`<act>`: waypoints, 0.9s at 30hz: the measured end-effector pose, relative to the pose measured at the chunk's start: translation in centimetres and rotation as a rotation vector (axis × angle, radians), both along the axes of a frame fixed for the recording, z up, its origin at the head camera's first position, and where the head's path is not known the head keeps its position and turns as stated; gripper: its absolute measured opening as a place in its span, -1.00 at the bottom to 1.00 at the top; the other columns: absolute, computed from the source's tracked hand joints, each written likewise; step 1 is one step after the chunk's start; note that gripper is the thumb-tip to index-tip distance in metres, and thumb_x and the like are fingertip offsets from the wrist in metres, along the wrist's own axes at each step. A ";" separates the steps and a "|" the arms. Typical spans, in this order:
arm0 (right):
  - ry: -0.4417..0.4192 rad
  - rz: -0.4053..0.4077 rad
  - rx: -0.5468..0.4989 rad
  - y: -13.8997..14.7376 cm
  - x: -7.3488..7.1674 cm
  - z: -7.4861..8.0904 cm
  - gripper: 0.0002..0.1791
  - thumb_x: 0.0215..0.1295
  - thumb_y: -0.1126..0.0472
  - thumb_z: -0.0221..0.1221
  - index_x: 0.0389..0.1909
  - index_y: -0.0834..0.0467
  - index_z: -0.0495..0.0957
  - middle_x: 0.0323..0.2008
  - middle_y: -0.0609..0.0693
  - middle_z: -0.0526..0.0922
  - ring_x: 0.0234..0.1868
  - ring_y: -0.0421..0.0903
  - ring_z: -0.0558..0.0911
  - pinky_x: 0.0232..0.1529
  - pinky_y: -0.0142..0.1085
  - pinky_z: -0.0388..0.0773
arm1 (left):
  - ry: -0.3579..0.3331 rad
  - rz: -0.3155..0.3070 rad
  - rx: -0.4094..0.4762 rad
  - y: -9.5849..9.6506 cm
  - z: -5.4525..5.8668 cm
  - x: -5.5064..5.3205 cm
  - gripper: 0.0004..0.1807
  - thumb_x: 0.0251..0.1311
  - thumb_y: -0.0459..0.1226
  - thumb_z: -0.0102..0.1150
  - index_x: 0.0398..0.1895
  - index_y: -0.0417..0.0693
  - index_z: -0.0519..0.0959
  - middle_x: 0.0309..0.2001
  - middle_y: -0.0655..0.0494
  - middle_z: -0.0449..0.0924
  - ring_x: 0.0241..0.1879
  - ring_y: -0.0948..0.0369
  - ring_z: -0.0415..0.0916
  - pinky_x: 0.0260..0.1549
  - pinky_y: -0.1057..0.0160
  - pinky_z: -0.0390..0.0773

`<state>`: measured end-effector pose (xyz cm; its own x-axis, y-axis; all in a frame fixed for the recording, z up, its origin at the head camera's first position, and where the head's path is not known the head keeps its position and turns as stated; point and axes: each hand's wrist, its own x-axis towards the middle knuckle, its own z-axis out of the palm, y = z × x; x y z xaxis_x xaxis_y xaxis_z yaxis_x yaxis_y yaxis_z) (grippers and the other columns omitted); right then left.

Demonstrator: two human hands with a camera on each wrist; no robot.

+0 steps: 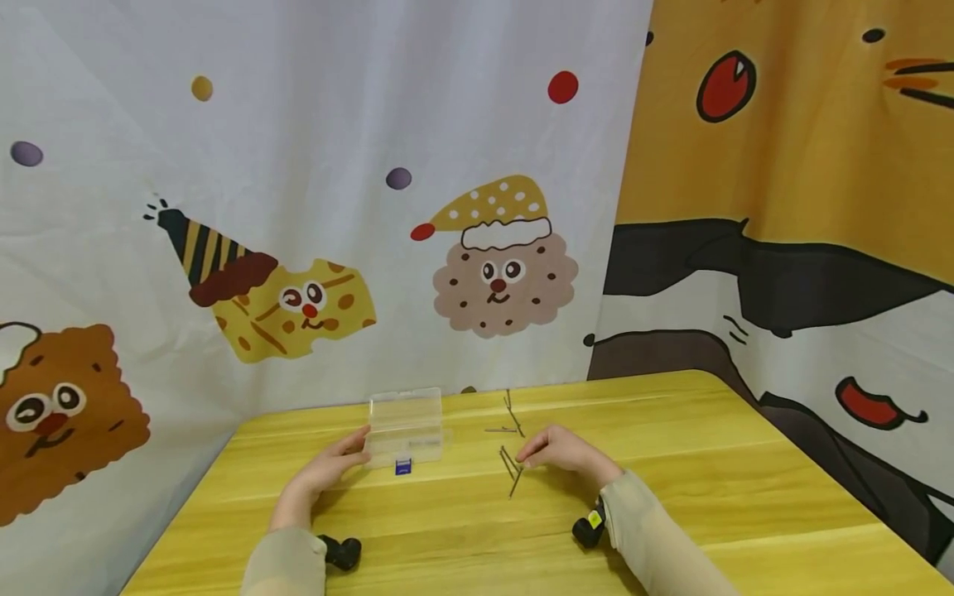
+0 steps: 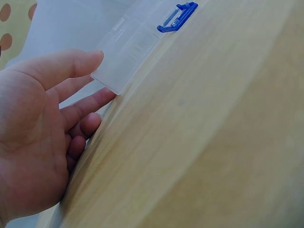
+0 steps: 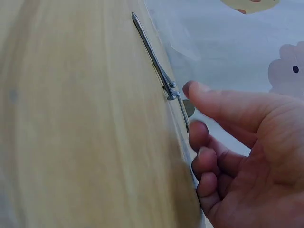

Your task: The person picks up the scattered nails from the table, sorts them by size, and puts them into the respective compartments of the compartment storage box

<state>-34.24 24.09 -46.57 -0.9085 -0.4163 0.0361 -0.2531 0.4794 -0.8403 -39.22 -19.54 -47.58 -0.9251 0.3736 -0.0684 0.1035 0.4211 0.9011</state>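
A clear plastic box point(image 1: 406, 434) stands on the table with its lid raised and a blue latch point(image 1: 403, 467) at the front. At its left end my left hand point(image 1: 335, 463) rests with thumb and fingertips against the edge. The left wrist view shows the thumb at the box's point(image 2: 126, 57) corner and the smaller fingers loosely bent. My right hand point(image 1: 562, 454) is over several metal nails point(image 1: 510, 470). Its thumb and index fingertip stand apart in the right wrist view, right beside the crossed nails point(image 3: 154, 57), with no nail gripped between them.
More nails point(image 1: 513, 418) lie farther back, right of the box. The wooden table point(image 1: 462, 546) reaches back to a printed curtain point(image 1: 313, 165). Black wrist-worn devices sit at both sleeves.
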 end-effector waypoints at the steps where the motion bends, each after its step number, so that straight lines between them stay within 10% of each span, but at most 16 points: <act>1: -0.004 -0.007 -0.001 0.0 0.0 -0.1 -0.84 0.19 0.31 0.31 -0.22 0.26 0.73 -0.20 0.06 0.73 -0.16 -0.09 0.64 -0.04 -0.17 0.55 | 0.003 -0.003 -0.003 0.0 0.0 0.0 -0.26 0.34 -0.17 0.15 0.51 -0.11 0.11 0.42 -0.37 0.08 0.40 -0.25 -0.01 0.27 -0.26 0.09; 27: 0.005 -0.033 0.066 -0.6 0.2 -0.6 -0.88 0.01 0.42 0.39 -0.39 0.19 0.74 -0.42 -0.09 0.70 -0.41 -0.18 0.60 -0.29 -0.32 0.55 | 0.004 0.000 -0.015 0.0 0.3 0.2 -0.27 0.34 -0.17 0.14 0.51 -0.11 0.11 0.42 -0.36 0.08 0.40 -0.24 0.01 0.27 -0.26 0.09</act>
